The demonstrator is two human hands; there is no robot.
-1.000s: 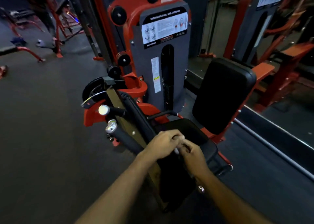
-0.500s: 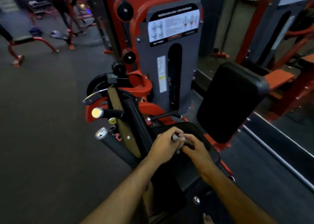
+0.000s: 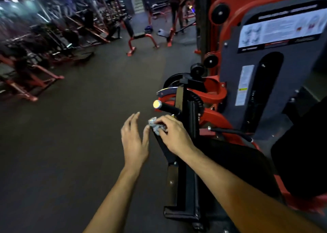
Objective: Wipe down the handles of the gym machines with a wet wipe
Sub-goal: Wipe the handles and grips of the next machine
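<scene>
My right hand pinches a crumpled grey wet wipe and holds it against the silver-capped end of a black handle on the red and black leg machine. Most of that handle is hidden under the hand. My left hand hovers just left of the wipe with its fingers spread and straight, holding nothing. A second black handle with a shiny cap sticks out just above the hands.
The machine's black seat pad and back pad lie to the right. Dark rubber floor stretches to the left. Red benches and racks line the far side, where a person stands.
The view swung left. Both hands moved from over the seat to the lower handle's end. My left hand let go and spread its fingers; my right hand now holds the wipe.
</scene>
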